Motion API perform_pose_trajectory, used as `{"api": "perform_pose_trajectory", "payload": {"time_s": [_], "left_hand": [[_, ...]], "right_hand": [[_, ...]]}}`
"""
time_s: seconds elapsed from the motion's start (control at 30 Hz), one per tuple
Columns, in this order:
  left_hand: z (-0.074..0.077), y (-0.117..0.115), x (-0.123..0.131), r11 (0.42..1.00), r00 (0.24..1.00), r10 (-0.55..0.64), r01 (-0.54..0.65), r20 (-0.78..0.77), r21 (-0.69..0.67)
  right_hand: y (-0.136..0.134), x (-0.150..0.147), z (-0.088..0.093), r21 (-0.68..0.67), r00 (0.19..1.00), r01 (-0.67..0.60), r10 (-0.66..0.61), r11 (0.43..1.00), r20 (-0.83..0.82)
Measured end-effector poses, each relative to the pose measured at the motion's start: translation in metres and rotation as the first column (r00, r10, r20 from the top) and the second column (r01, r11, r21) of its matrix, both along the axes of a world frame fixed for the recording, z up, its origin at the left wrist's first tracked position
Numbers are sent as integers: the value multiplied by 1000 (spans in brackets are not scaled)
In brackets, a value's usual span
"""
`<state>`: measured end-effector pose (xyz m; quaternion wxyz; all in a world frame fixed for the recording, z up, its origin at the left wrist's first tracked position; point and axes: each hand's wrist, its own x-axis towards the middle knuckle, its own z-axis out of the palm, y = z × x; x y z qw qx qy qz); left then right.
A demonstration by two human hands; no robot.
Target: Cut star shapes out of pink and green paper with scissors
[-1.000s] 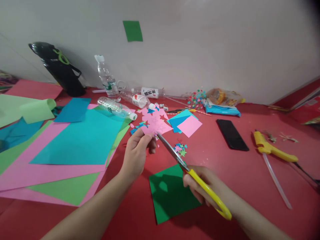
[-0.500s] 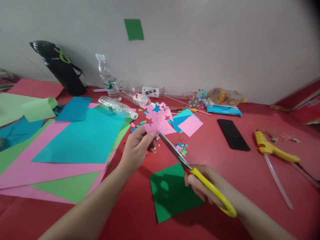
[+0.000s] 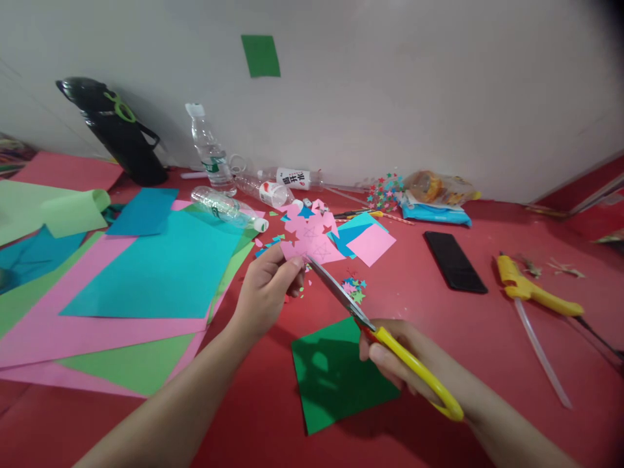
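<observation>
My left hand [image 3: 267, 294] pinches a pink paper sheet [image 3: 312, 242] that has star-shaped holes and pencilled stars on it, lifted above the red floor. My right hand [image 3: 404, 359] grips yellow-handled scissors [image 3: 370, 330]. Their blades point up-left and meet the pink sheet's lower edge next to my left fingers. A small heap of cut paper stars [image 3: 353, 288] lies just right of the blades. Below the scissors a dark green paper square [image 3: 336, 380] lies flat.
Large cyan, pink and green sheets [image 3: 146, 273] cover the floor at left. Plastic bottles [image 3: 210, 153] and a black bag [image 3: 119, 133] stand by the wall. A black phone [image 3: 453, 261], a yellow glue gun [image 3: 533, 291], snack packets [image 3: 436, 195] and pink and cyan squares [image 3: 368, 242] lie at right.
The pink sheet has shifted slightly up and right in my left hand, and the scissors have followed along its edge. My right hand sits a little lower and farther right.
</observation>
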<state>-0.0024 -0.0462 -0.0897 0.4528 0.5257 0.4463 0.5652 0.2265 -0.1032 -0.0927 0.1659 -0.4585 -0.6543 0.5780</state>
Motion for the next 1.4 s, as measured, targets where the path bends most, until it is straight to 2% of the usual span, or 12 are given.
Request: {"api": "perform_pose_trajectory", "payload": {"time_s": [0.4, 0.57, 0.67, 0.93, 1.13, 1.4], "left_hand": [[0, -1, 1, 1000, 1000, -7, 8, -15, 2], [1, 0, 1, 1000, 1000, -22, 22, 9, -12], [1, 0, 1, 999, 999, -37, 37, 28, -20], [-3, 1, -1, 992, 989, -66, 79, 132, -97], [-4, 1, -3, 994, 990, -58, 69, 126, -81], [-3, 1, -2, 994, 989, -53, 65, 136, -85]], "right_hand": [[-2, 2, -1, -15, 1000, 10, -10, 1000, -24], [0, 0, 1, -157, 997, 48, -55, 987, -46], [1, -1, 2, -198, 996, 58, -70, 978, -51], [-1, -2, 3, -191, 992, 105, -118, 976, -54], [0, -1, 3, -214, 990, 91, -112, 973, -87], [1, -4, 5, -234, 991, 108, -124, 966, -53]]}}
